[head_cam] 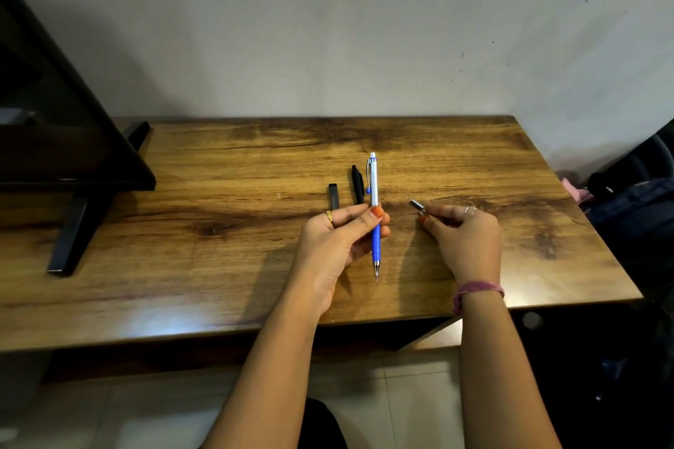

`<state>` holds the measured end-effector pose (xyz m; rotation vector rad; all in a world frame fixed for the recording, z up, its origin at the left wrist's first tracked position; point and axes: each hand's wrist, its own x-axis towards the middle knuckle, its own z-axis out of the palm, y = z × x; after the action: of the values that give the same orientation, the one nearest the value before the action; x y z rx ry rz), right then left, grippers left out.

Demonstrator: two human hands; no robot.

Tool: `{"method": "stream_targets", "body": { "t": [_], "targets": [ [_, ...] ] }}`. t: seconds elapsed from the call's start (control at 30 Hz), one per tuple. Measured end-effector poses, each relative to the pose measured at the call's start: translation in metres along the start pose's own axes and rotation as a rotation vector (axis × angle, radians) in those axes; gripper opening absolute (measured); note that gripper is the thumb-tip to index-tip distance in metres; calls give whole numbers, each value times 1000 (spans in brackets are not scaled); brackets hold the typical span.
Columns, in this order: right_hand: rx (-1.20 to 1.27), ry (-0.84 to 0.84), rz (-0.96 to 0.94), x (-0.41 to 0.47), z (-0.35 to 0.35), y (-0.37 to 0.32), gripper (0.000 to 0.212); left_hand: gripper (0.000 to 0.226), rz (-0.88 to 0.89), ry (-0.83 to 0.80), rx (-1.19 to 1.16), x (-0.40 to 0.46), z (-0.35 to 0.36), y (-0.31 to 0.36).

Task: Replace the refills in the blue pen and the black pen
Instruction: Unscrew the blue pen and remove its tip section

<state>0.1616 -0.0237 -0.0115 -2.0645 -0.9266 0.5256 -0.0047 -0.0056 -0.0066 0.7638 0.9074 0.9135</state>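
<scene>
- Head view: left hand [337, 241] pinches the blue pen [375, 215] about mid-barrel, thumb and fingers curled on it, so the pen stands out of the grip both ways.
- Pen's long axis runs near-far: white clip end points away from the person, beyond the grip; metal tip points back toward the person, on the near side of the grip.
- Right hand [465, 239] sits to the right of that grip, apart from the pen, fingers curled around a small silvery piece [417, 204] that pokes out toward the pen. I cannot tell what the piece is; it may be a pen part.
- Black pen part [357, 184] lies on the table [219, 230] just beyond the left grip, parallel to the blue pen; a second short black part [333, 196] lies just to its left.
- My judgement: the coming move turns on the tip end, which lies on the near side of the left grip. The right hand is the freer one but holds the piece, so it must bring that piece in line with the pen's long axis or set it down first.
</scene>
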Motion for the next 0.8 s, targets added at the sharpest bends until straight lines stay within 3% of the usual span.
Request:
{"method": "stream_targets", "body": {
  "t": [0.27,0.43,0.53,0.7,0.8],
  "targets": [
    [291,-82,-32,-4,-19,-15,13,14,23,42,3,2,2,-1],
    [363,-441,64,-23,-25,-27,10,16,63,107,26,4,3,-2],
    [363,-574,84,-33,-23,-32,14,13,95,120,34,4,8,-3],
    [384,-562,106,-36,-16,-35,10,33,105,134,19,4,17,-5],
    [386,-467,112,-33,-13,-34,8,20,179,237,58,7,12,0]
  ]
}}
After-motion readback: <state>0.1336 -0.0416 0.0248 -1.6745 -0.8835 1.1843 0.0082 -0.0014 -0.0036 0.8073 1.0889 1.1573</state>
